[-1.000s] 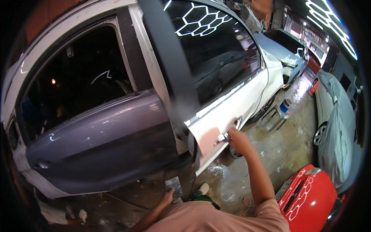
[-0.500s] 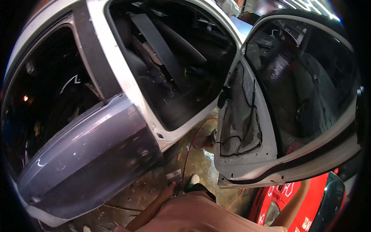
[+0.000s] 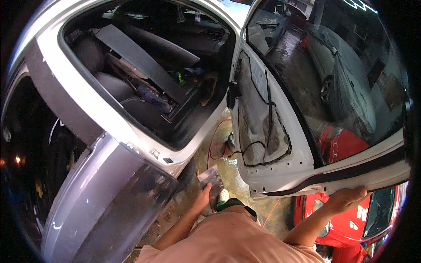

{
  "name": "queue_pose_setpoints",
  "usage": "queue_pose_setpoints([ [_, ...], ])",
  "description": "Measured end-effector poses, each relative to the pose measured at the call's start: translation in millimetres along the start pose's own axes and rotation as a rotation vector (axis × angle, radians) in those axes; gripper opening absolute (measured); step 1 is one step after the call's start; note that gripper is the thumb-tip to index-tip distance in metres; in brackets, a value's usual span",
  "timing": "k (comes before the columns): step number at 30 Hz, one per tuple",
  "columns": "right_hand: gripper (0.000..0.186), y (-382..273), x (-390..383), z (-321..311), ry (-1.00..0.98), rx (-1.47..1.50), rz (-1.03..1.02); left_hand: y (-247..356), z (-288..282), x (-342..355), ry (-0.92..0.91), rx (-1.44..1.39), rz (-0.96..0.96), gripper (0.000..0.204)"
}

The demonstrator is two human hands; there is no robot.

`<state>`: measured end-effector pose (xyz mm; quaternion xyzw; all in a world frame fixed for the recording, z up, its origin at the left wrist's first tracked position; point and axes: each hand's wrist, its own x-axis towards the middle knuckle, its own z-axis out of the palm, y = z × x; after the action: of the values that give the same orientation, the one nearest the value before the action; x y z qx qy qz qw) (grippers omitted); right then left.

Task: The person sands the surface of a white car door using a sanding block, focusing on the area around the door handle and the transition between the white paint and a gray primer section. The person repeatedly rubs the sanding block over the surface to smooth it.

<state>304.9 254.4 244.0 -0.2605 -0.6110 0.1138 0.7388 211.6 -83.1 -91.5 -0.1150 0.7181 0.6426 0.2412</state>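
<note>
My left hand (image 3: 206,197) is closed on a flat rectangular sheet (image 3: 212,180), dark grey with a paler far end. Low on the right, my right hand (image 3: 348,200) is at the outer edge of the opened white car door (image 3: 302,175), its fingers bent against that edge and partly hidden. The door's inner trim is off, showing a clouded plastic film (image 3: 258,127) with black sealant and a dangling cable. To the left, a rear door (image 3: 118,188) in grey-purple with a dull dark patch stands beside the white door frame (image 3: 109,105).
Inside the car, a loose dark panel (image 3: 140,61) lies across the seat area. A red hose (image 3: 213,147) runs over the wet, shiny floor near a can-like object (image 3: 231,139). Beyond the open door sits a red car (image 3: 337,223). My shoe (image 3: 223,195) shows below.
My view has turned, shifting the car leftward. My left hand has risen, bringing the sheet into clearer sight. My right hand, hidden behind the door before, now shows at its edge.
</note>
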Motion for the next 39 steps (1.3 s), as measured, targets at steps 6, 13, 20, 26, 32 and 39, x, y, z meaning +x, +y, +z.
queue_pose_setpoints([
  [6,0.073,33,10,-4,0.084,-0.198,-0.043,15,-16,4,-0.028,-0.069,-0.013,0.076],
  [13,0.058,91,44,-31,0.241,-0.491,-0.321,-17,-58,49,-0.014,-0.13,-0.06,0.072],
  [20,0.044,187,93,-51,0.338,-0.502,-0.326,-30,-100,146,-0.017,-0.054,0.176,0.056],
  [26,0.049,250,147,-80,0.314,-0.207,-0.304,-10,-109,238,-0.143,-0.041,0.345,0.053],
  [32,0.053,243,140,-80,0.405,-0.118,-0.177,49,-85,277,-0.202,-0.234,0.512,0.042],
  [39,0.053,244,149,-97,0.365,-0.29,-0.311,114,-85,298,-0.439,-0.352,0.6,0.043],
])
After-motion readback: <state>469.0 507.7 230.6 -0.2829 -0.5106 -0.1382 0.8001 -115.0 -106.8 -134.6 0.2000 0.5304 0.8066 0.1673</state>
